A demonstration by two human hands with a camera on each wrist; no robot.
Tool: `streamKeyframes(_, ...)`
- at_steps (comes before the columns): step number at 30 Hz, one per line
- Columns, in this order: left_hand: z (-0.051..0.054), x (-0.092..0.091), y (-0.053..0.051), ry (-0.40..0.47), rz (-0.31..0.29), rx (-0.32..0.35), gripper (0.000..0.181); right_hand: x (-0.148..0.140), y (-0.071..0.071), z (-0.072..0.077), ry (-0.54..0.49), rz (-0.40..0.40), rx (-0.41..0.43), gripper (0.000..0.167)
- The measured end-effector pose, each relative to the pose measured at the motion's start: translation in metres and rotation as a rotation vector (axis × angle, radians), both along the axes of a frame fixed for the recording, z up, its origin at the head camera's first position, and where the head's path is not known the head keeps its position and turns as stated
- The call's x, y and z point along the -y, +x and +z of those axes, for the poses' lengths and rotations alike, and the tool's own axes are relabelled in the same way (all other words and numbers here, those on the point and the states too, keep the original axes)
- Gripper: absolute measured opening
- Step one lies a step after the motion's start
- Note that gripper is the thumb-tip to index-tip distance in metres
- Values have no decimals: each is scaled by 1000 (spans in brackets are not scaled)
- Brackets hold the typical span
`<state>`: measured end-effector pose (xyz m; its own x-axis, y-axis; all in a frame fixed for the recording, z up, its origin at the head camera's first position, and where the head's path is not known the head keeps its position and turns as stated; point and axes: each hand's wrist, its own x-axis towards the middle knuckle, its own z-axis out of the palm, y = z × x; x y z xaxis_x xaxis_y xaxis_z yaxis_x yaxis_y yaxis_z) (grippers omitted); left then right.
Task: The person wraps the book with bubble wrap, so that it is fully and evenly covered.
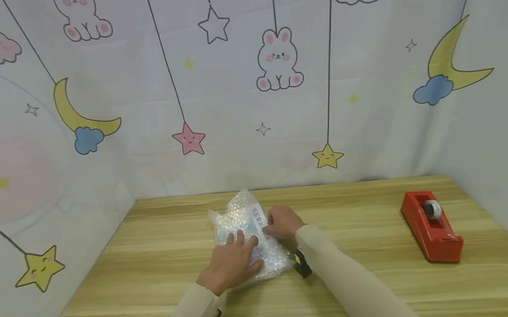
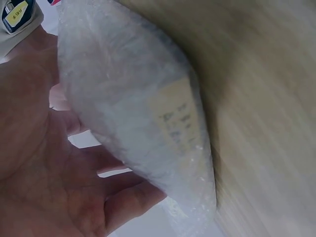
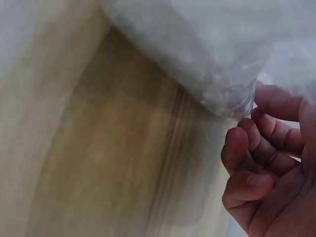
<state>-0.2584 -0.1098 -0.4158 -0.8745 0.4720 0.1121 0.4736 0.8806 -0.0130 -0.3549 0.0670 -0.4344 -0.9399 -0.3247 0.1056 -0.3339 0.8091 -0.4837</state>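
A clear bubble-wrap bag (image 1: 239, 207) with something pale blue inside lies on the wooden table. Along its right side runs a whitish strip with dark characters (image 1: 259, 219), and the left wrist view shows a yellowish patch with writing (image 2: 177, 113) on the wrap. My left hand (image 1: 231, 261) rests on the bag's lower left part, fingers spread and fairly straight. At the right edge, my right hand (image 1: 284, 222) has curled fingers and pinches the wrap beside the strip. The right wrist view shows the plastic (image 3: 232, 94) meeting the thumb and forefinger; the exact contact is partly hidden.
A red tape dispenser (image 1: 439, 242) with a small roll (image 1: 433, 209) stands on the right side of the table (image 1: 152, 252). White curtains with cartoon prints (image 1: 238, 98) enclose the back and both sides.
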Motion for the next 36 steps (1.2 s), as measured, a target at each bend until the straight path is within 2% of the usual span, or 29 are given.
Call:
streamKeyframes(4,0,-1,-3,-12,-3,-9,41,-5,-5,-6,-34,-22,1,31)
streamKeyframes(7,2,-2,-6,-25,8,-9,48,-8,-5,-2,-47,-41,20,27)
streamKeyframes(12,9,-3,-6,-47,41,54,56,-9,1,7,-49,-44,40,23)
streamKeyframes(17,7,-1,-6,-56,46,90,53,-8,13,18,-58,40,6,13)
streamKeyframes(20,4,-2,-6,-49,44,91,53,-9,22,23,-33,149,-41,10)
streamKeyframes(22,4,-2,-6,-50,45,89,53,-10,27,25,14,211,-47,15)
streamKeyframes(24,3,-3,-7,-51,44,91,53,-11,31,25,76,239,-28,25)
streamKeyframes(28,5,-3,-10,-56,41,116,54,-13,36,25,180,217,45,43)
streamKeyframes(30,7,-1,-11,-47,40,149,53,-14,37,24,212,221,51,47)
streamKeyframes(33,11,1,-11,-1,38,212,52,-18,36,22,224,260,38,48)
streamKeyframes(36,16,5,-10,62,9,239,47,-25,35,18,177,289,44,50)
